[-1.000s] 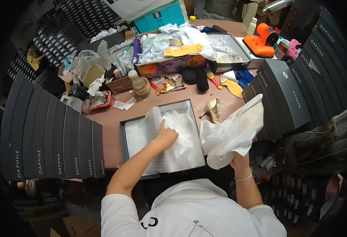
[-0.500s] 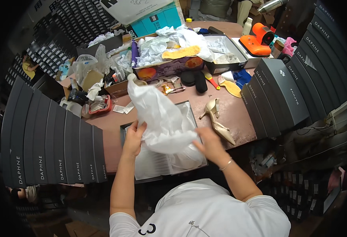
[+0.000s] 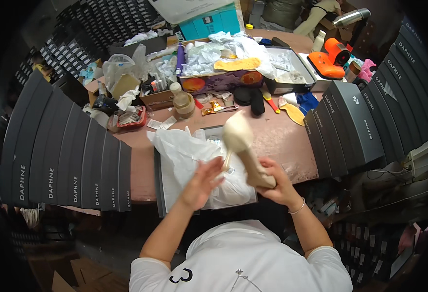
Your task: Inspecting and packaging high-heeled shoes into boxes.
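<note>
The right hand grips a cream high-heeled shoe above an open shoebox lined with white tissue paper; the left hand hovers beside it, fingers spread.

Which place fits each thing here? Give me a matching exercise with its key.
Things:
1. beige high-heeled shoe
2. white wrapping paper
3. orange handheld device
4. tan bottle

Places:
A. far right of the table
B. lying in the open shoebox
C. held up in the right hand
D. standing beside the red tray

Pairs: 1-C, 2-B, 3-A, 4-D
</note>
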A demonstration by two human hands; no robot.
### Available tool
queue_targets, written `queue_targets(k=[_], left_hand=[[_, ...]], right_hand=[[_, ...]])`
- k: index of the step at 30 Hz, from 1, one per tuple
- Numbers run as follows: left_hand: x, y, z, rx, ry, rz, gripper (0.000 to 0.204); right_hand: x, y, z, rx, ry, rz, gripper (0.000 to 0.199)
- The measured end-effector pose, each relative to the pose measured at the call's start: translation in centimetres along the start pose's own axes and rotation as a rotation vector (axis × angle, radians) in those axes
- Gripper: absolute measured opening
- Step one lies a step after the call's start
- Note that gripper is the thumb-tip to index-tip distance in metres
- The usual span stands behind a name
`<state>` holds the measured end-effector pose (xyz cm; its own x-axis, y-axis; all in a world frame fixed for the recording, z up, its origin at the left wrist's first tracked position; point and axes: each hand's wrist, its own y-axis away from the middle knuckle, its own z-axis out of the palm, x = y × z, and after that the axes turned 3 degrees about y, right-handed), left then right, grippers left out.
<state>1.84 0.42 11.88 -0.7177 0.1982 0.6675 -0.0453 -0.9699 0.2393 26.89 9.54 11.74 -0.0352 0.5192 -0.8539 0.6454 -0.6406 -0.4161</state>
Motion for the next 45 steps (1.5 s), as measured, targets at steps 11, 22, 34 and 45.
queue_targets(k=[11, 22, 34, 45], left_hand=[[-0.8, 1.4, 8.6, -0.588, -1.702, 0.794, 0.016], [-0.1, 2.4, -5.0, 0.545, -2.022, 0.658, 0.041], [4.9, 3.8, -3.8, 0.733, -1.102, 0.671, 0.012], [6.2, 2.3, -1.1, 0.406, -1.169, 0.747, 0.011]], right_hand=[[-7.7, 2.2, -4.3, -0.067, -0.883, 0.482, 0.094], [-5.4, 4.5, -2.8, -0.251, -0.848, 0.615, 0.066], [-2.7, -3.5, 9.9, 0.336, -1.497, 0.842, 0.061], [-0.6, -0.5, 8.7, 0.071, -2.011, 0.79, 0.061]])
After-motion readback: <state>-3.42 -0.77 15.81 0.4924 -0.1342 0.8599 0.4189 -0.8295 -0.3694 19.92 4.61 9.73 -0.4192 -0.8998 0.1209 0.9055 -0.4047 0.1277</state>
